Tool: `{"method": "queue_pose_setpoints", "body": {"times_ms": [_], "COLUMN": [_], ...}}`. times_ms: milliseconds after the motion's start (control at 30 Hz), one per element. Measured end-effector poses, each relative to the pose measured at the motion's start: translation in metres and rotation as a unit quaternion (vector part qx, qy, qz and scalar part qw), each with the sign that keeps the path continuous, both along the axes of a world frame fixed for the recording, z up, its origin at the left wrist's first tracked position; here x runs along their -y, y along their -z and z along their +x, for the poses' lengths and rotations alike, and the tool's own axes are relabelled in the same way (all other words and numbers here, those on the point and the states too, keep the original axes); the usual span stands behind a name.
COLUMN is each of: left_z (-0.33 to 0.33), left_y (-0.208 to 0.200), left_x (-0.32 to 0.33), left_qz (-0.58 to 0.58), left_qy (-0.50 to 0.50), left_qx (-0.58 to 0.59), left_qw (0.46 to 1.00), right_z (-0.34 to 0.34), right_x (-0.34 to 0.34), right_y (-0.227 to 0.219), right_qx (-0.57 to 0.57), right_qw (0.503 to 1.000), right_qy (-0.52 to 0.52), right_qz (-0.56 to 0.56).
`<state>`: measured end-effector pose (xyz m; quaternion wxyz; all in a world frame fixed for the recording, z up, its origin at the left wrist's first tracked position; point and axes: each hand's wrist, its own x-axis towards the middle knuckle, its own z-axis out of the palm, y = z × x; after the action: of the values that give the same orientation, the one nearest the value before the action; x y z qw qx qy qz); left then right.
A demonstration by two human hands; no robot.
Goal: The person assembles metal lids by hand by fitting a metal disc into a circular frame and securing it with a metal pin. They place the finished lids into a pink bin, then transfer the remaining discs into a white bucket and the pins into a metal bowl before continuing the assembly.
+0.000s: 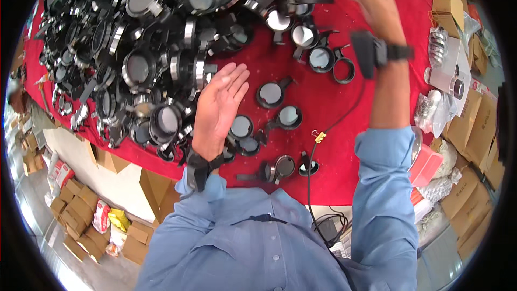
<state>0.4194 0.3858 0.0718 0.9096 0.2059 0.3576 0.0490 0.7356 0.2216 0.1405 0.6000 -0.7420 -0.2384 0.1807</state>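
A big heap of round black parts (139, 68) with handles, silver rims and grey discs covers the left and far side of the red-covered table; they look like coffee portafilters. My left hand (218, 108) is at the heap's right edge, fingers stretched out and nothing in it. Nearest to it are loose round parts with grey discs (270, 94). My right hand (374, 5) is raised at the far right, partly cut off by the top edge and a little blurred. Its fingers look spread, holding nothing. Below it lies a black ring (343, 70) without a disc, beside several disc-filled ones (321, 59).
A black cable with a yellow clip (320, 137) runs across the red cloth (344, 167) toward my body. Cardboard boxes (466, 129) and plastic-wrapped goods (428, 110) stand along the right. More boxes (79, 213) and bags sit on the floor at lower left.
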Motion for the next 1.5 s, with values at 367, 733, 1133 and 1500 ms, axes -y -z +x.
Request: {"method": "queue_pose_setpoints", "body": {"times_ms": [367, 733, 1133, 1500], "left_z": [-0.257, -0.232, -0.159, -0.093], "left_y": [-0.035, 0.019, 0.033, 0.041], "left_x": [0.045, 0.136, 0.091, 0.054], "left_qz": [0.032, -0.153, -0.240, -0.202], "left_qy": [0.172, 0.046, -0.172, -0.141], "left_qx": [-0.325, -0.263, -0.209, 0.016], "left_qw": [0.929, 0.952, 0.932, 0.969], "right_z": [-0.295, -0.407, -0.326, -0.237], "right_x": [0.258, 0.198, 0.026, -0.085], "right_y": [0.007, 0.078, 0.076, 0.065], "right_qx": [-0.344, -0.597, -0.590, -0.341], "right_qw": [0.882, 0.790, 0.797, 0.937], "right_qy": [0.143, 0.141, 0.100, 0.004], "right_qz": [-0.289, -0.013, 0.078, -0.070]}}
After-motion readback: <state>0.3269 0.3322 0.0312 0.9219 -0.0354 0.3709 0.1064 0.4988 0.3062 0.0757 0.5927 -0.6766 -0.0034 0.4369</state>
